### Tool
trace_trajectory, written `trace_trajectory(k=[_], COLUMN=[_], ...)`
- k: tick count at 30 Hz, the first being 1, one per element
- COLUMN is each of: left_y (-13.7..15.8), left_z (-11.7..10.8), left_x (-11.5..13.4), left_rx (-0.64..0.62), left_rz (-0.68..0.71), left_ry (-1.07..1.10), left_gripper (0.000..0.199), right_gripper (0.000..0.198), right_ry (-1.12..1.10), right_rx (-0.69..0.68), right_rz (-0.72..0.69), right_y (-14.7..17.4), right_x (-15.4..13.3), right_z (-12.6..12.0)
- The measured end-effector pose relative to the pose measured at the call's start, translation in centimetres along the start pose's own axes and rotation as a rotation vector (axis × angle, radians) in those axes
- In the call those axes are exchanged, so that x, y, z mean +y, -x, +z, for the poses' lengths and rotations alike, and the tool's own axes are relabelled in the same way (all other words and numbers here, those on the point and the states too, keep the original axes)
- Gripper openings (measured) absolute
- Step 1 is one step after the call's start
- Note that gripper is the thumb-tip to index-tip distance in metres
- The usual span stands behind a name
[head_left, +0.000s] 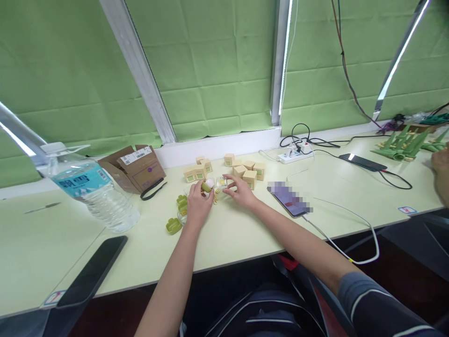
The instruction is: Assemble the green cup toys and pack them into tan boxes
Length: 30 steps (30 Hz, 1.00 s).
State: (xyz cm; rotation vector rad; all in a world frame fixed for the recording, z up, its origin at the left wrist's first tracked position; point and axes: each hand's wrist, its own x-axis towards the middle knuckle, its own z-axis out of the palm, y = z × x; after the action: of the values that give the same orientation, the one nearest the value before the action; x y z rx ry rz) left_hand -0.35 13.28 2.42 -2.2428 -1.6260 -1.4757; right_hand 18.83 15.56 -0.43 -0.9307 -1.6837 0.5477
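Note:
Between the thumb and fingers of my left hand (pixel 199 205) is a small green cup-like piece (pixel 206 188) with a pale pinkish-white rounded top. Just to its right, my right hand (pixel 241 191) pinches a small clear plastic piece (pixel 221 182) with a bit of yellow showing in it. The two pieces are close together; whether they touch I cannot tell. Small yellow loops (pixel 215 197) lie on the table between my hands. Left of my left wrist rest green flower-shaped pieces (pixel 173 226), partly beside clear plastic ones half hidden by my hand.
Several small beige boxes (pixel 250 179) stand behind my hands. An open cardboard carton (pixel 138 169) and a large water bottle (pixel 93 187) are at left, a black phone (pixel 93 271) nearer. At right lie a cabled phone (pixel 289 199), a power strip (pixel 295 155) and another person's hand (pixel 441 166).

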Motion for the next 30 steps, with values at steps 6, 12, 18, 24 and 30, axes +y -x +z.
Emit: trace_trajectory(k=[6, 12, 18, 24, 30], left_y=[0.02, 0.05, 0.05, 0.1, 0.09], left_z=[0.02, 0.25, 0.37, 0.5, 0.56], left_x=[-0.09, -0.47, -0.65, -0.82, -0.87], left_rx=[-0.057, -0.111, -0.157, -0.183, -0.198], left_rz=[0.037, 0.049, 0.077, 0.088, 0.097], left_ry=[-0.022, -0.032, -0.04, -0.047, -0.033], left_gripper=[0.047, 0.049, 0.049, 0.049, 0.05], right_gripper=[0.055, 0.055, 0.055, 0.056, 0.055], right_ry=[0.0, 0.0, 0.002, 0.014, 0.003], right_rx=[-0.034, -0.048, -0.065, -0.092, -0.106], right_rz=[0.019, 0.014, -0.002, -0.01, -0.009], right_y=[0.06, 0.08, 0.26, 0.35, 0.38], right_x=[-0.15, -0.15, -0.35, -0.55, -0.49], right_z=[-0.04, -0.04, -0.03, -0.05, -0.05])
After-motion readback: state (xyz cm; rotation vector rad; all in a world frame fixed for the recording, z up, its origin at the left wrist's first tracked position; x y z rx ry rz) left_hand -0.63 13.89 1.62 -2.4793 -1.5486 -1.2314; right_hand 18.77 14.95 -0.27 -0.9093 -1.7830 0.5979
